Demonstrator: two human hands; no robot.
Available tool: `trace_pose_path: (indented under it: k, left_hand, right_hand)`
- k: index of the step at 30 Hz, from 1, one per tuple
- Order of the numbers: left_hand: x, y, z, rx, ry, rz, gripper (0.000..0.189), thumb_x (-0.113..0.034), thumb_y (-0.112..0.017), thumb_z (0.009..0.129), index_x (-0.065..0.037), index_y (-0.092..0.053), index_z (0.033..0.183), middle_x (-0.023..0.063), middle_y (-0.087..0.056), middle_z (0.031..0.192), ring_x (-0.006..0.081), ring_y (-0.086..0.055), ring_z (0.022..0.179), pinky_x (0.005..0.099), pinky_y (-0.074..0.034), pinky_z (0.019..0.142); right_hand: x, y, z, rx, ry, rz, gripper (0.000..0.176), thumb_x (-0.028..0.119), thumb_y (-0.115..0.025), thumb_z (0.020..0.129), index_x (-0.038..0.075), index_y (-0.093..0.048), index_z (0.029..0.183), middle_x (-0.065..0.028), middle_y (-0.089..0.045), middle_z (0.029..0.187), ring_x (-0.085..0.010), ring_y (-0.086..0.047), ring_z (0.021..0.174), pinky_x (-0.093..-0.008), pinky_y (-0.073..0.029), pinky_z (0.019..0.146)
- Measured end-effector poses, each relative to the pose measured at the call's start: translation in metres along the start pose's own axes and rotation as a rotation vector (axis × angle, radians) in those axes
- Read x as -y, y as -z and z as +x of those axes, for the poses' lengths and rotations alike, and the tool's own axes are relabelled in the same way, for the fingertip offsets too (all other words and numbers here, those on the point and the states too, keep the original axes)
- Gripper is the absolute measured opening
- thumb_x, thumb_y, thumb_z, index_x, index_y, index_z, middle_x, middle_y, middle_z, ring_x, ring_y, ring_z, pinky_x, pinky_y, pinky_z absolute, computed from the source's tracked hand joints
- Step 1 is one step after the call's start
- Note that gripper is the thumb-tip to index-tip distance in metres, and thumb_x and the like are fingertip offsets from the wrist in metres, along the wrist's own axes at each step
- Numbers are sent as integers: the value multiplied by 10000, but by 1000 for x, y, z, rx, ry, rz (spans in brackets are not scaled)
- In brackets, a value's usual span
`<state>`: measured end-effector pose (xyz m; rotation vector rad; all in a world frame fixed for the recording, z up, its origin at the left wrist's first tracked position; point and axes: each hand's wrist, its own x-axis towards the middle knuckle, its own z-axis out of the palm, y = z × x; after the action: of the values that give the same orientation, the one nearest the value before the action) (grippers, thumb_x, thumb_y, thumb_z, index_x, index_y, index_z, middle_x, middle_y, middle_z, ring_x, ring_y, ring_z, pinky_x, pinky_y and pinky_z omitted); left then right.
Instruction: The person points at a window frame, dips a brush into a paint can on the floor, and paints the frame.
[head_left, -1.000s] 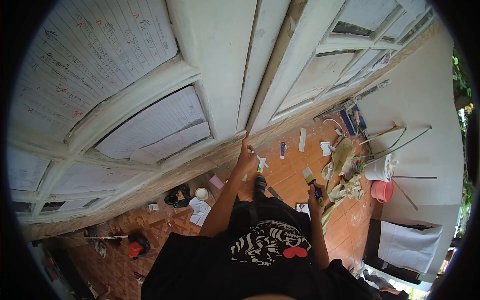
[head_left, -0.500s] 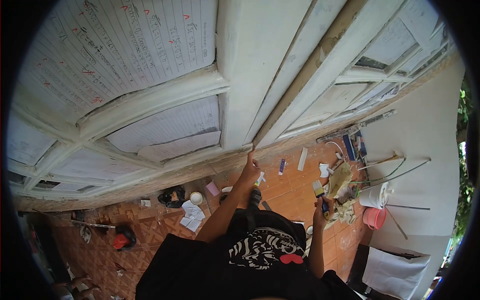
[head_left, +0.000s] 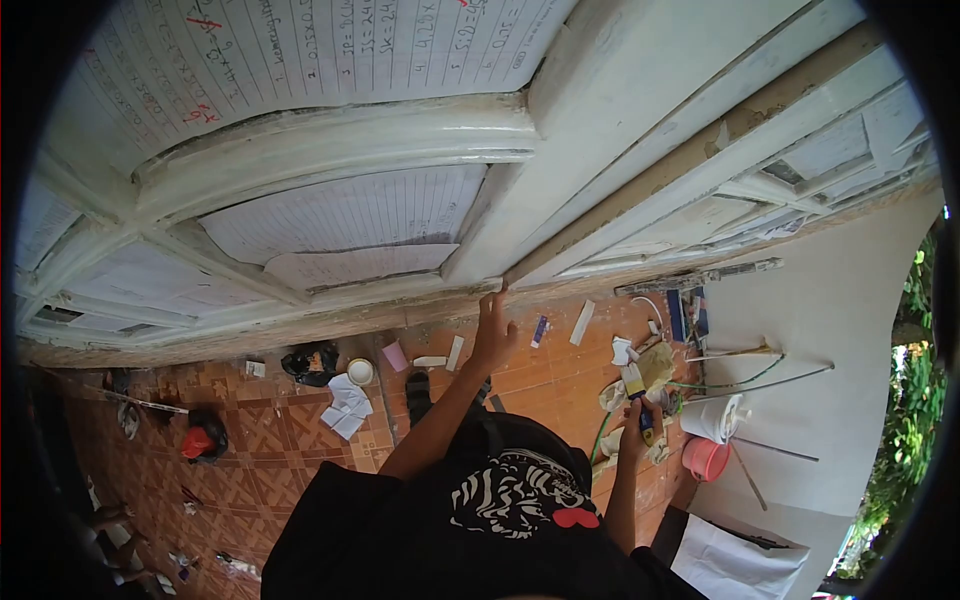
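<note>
My left hand (head_left: 494, 340) reaches up to the lower edge of the white window frame (head_left: 400, 290), fingers stretched out. Its fingertips are at the bottom end of the seam between two frame parts, and nothing shows in the hand. Lower right, my right hand (head_left: 640, 425) is closed around the dark handle of a paintbrush (head_left: 633, 380). The brush's pale bristles point up, away from the frame. Lined paper with handwriting (head_left: 340, 215) covers the panes.
On the tiled floor (head_left: 260, 430) lie white papers (head_left: 347, 405), a black bag (head_left: 311, 362), a small pot (head_left: 360, 372) and crumpled cloth (head_left: 654, 366). At the right are a white bucket (head_left: 708, 418), a red bucket (head_left: 706, 459) and poles against the wall. Parts of people show lower left.
The view has shifted, bringing the window frame closer. My left hand has more fingers spread at the seam's bottom end. My right hand still holds the paintbrush.
</note>
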<state>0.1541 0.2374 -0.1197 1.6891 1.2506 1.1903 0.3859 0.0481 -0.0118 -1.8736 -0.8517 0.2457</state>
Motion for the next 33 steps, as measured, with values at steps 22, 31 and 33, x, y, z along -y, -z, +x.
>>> trace_pose_path:
  k: [22,31,33]
  left_hand:
    - [-21,7,5,82,149,-268,705,58,-428,755,5,-133,1393,234,-196,1429,362,-211,1345,365,-252,1077]
    - [-22,7,6,98,303,-351,739,81,-456,733,-19,-156,1401,155,-277,1380,160,-448,787,273,-418,639]
    - [-30,11,7,149,378,-396,737,48,-453,748,-19,-135,1410,178,-222,1421,204,-470,961,287,-428,696]
  right_hand:
    - [-13,13,-10,15,-6,6,96,57,-631,825,-7,-580,874,-75,-586,762,-123,-592,593,-234,-486,529]
    - [-21,17,-21,6,-45,14,112,80,-643,827,14,-572,884,-50,-582,737,-113,-585,595,-232,-475,533]
    - [-20,19,-23,-3,-65,47,116,91,-642,831,16,-566,877,-48,-578,718,-110,-581,591,-231,-476,535]
